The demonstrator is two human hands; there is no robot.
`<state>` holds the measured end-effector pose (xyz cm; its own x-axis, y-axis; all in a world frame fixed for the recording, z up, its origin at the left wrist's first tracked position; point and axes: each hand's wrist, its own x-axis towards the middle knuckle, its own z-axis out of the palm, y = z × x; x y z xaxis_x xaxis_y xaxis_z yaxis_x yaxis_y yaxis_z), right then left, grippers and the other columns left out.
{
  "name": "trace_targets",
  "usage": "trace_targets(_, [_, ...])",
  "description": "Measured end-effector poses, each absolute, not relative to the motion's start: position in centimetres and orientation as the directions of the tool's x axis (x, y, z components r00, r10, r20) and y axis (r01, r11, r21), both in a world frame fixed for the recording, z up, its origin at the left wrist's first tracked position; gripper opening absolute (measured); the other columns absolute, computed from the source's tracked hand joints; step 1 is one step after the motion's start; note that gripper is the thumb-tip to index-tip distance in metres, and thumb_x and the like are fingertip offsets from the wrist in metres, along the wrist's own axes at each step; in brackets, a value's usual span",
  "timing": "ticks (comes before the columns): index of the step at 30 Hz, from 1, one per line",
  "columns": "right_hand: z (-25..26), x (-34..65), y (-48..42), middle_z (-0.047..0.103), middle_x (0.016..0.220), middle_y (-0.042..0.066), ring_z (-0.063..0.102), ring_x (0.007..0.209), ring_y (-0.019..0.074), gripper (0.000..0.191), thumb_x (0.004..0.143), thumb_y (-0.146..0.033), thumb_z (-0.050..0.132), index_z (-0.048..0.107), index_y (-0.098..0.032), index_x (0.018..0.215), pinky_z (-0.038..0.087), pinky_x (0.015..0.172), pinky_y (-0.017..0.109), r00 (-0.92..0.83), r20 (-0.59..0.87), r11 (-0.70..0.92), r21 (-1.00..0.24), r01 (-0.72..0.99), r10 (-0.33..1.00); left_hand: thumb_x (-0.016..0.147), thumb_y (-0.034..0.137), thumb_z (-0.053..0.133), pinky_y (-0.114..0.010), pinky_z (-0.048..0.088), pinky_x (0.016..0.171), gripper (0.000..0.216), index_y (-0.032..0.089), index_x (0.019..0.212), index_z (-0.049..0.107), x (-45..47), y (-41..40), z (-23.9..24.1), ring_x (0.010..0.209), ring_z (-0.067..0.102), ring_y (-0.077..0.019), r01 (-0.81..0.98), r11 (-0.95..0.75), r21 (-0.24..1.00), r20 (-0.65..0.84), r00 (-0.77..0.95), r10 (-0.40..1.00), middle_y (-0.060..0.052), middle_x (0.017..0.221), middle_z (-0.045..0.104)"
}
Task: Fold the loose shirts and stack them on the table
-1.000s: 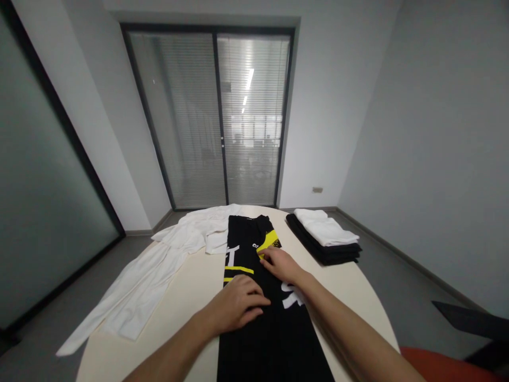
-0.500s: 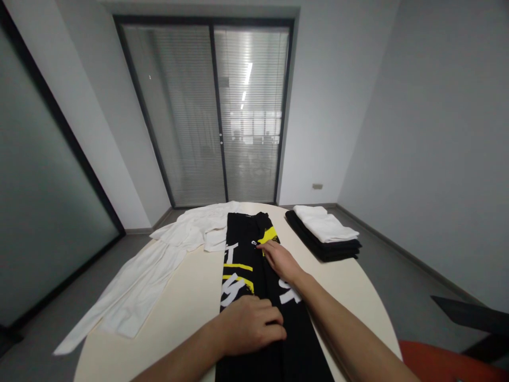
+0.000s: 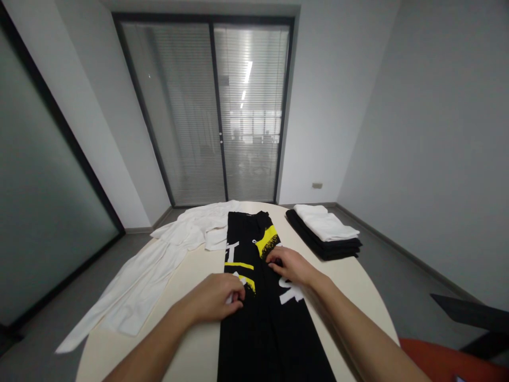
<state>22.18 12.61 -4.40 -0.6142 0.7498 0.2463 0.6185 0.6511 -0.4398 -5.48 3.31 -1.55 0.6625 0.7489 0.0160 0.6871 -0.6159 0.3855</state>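
Finding 1 - hands. My left hand [image 3: 217,302] has its fingers curled shut on the left edge of the black garment [image 3: 258,334], beside the yellow print. My right hand [image 3: 292,265] rests on the middle crease with its fingers bent; I cannot tell whether it grips cloth or only presses.

Finding 2 - position. The black garment lies lengthwise down the middle of the surface [image 3: 191,302] as a long narrow strip.

Finding 3 - risks, in my judgement. If my 2 hands pull unevenly, the crease could skew. The white garment [image 3: 159,265] touches the strip at its far end and drapes over the left rim - any drag could pull it to the floor.

Finding 4 - containers. No box, bin or basket shows; the folded stack [image 3: 330,239] sits directly on the surface, white pieces over black.
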Motion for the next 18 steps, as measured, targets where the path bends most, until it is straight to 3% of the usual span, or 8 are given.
trace_targets(5, [-3.6, 24.8, 13.2, 0.069, 0.082, 0.002, 0.06, 0.07, 0.0136, 0.013, 0.083, -0.027, 0.063, 0.071, -0.019, 0.09, 0.044, 0.066, 0.024, -0.51, 0.079, 0.467, -0.538, 0.702, 0.857, 0.08, 0.023, 0.061, -0.023, 0.039, 0.067, 0.021, 0.023, 0.097, 0.073, -9.9, 5.3, -2.1, 0.076, 0.06, -0.0161, 0.804, -0.36, 0.472, -0.068, 0.441, 0.895, 0.0, 0.086, 0.069])
trace_targets(11, [-3.6, 28.1, 13.0, 0.066, 0.069, 0.0, 0.061, 0.058, 0.0119, 0.038, 0.067, -0.048, 0.08, 0.062, -0.016, 0.078, 0.047, 0.056, 0.023, -0.534, -0.321, 0.109, -0.773, 0.625, 0.782, 0.071, 0.03, 0.072, -0.022, 0.04, 0.063, 0.032, 0.02, 0.1, 0.077, -10.7, 5.5, -2.8, 0.074, 0.058, -0.0154, 0.695, -0.248, 0.675, -0.237, 0.522, 0.819, 0.0, 0.082, 0.068])
trace_targets(14, [-3.2, 29.0, 12.6, 0.065, 0.064, 0.0, 0.059, 0.049, 0.0115, 0.051, 0.06, -0.06, 0.082, 0.058, -0.017, 0.073, 0.046, 0.047, 0.022, -0.444, -0.497, -0.044, -0.702, 0.711, 0.745, 0.068, 0.031, 0.075, -0.021, 0.039, 0.06, 0.04, 0.019, 0.106, 0.075, -9.9, 5.1, -2.5, 0.069, 0.059, -0.0144, 0.667, -0.176, 0.724, -0.308, 0.541, 0.783, 0.001, 0.079, 0.069])
trace_targets(18, [-2.1, 28.7, 11.8, 0.061, 0.055, -0.001, 0.053, 0.044, 0.0085, 0.05, 0.059, -0.061, 0.083, 0.064, -0.015, 0.068, 0.043, 0.042, 0.019, -0.453, -0.594, -0.049, -0.641, 0.766, 0.665, 0.069, 0.03, 0.073, -0.021, 0.039, 0.059, 0.033, 0.019, 0.1, 0.076, -9.4, 4.5, -2.0, 0.067, 0.059, -0.014, 0.667, -0.192, 0.72, -0.307, 0.554, 0.774, 0.001, 0.074, 0.068])
